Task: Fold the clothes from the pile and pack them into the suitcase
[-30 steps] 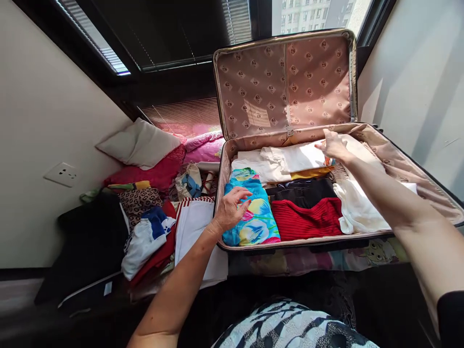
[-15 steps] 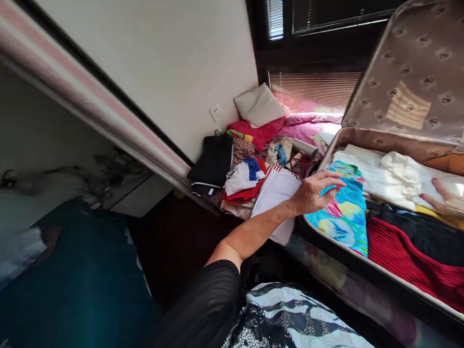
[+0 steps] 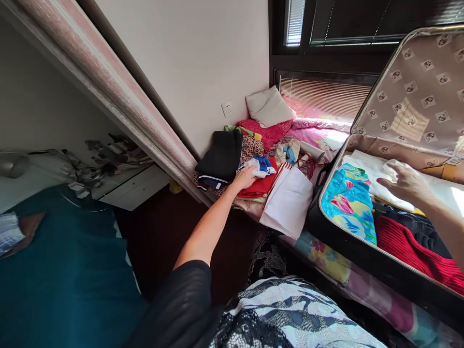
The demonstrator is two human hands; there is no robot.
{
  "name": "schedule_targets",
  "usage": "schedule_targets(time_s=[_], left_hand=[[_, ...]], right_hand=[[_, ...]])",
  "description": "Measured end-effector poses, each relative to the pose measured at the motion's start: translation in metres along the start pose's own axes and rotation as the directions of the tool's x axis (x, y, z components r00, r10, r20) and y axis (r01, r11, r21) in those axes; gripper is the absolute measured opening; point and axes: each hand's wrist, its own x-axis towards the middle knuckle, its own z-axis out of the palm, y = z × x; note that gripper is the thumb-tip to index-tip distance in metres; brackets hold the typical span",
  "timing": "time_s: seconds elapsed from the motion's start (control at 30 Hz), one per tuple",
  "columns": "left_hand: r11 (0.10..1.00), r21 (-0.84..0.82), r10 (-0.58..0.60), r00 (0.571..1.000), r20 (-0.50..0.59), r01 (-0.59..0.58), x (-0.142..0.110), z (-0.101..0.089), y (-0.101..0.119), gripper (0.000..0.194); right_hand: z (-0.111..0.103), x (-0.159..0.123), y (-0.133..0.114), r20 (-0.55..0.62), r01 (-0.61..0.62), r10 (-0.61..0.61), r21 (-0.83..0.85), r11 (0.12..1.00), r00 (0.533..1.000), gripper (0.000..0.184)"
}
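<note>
My left hand [image 3: 245, 178] is on a white and blue garment [image 3: 261, 166], fingers closed at its near edge and partly hidden. That garment lies on a folded red cloth [image 3: 266, 184]. Folded black clothing [image 3: 221, 157] is left of the hand, and a folded white cloth [image 3: 288, 200] lies to the right. My right hand [image 3: 404, 181] is above the white clothes [image 3: 380, 169] in the open suitcase [image 3: 315, 212], with thumb and fingers apart. Left of it in the case lies a bright blue floral cloth [image 3: 350, 200]; a red ribbed garment [image 3: 406, 246] is nearer me.
A grey cushion [image 3: 270, 107] leans in the corner by the window blinds [image 3: 322, 92]. The pink curtain [image 3: 119, 92] hangs at the left, near a teal-covered bed [image 3: 72, 270] and a white drawer unit [image 3: 136, 188]. The suitcase lid [image 3: 416, 92] stands up at the right.
My left hand has moved left from above the floral cloth to the white and blue garment. My right hand has lifted and come left over the white clothes. The view has shifted slightly.
</note>
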Motion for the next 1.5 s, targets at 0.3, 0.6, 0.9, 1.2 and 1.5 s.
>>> schedule_targets(time_s=[0.3, 0.6, 0.9, 1.2, 1.5], left_hand=[[0.685, -0.728, -0.131, 0.981, -0.142, -0.014, 0.038, -0.079, 0.027, 0.045], [0.22, -0.974, 0.164, 0.982, 0.097, 0.059, 0.016, -0.055, 0.174, 0.05], [0.306, -0.936, 0.323, 0.906, 0.274, 0.174, 0.021, 0.071, 0.229, 0.047], [0.686, -0.546, 0.545, 0.837, -0.054, -0.482, 0.016, 0.123, 0.244, 0.058], [0.714, -0.228, 0.679, 0.734, -0.002, -0.662, 0.0, 0.117, 0.246, 0.05]], right_hand=[[-0.045, -0.051, -0.128, 0.039, 0.001, -0.028, 0.559, 0.829, 0.999, 0.048], [-0.027, -0.065, -0.193, 0.285, -0.287, -0.328, 0.957, 0.042, 0.901, 0.075], [-0.037, -0.089, -0.101, 0.251, -0.25, 0.131, 0.968, -0.027, 0.959, 0.047], [-0.078, -0.006, -0.042, 0.066, -0.08, 0.23, 0.995, 0.054, 0.971, 0.023], [0.015, 0.045, -0.012, -0.187, -0.114, 0.203, 0.4, 0.909, 0.961, 0.097]])
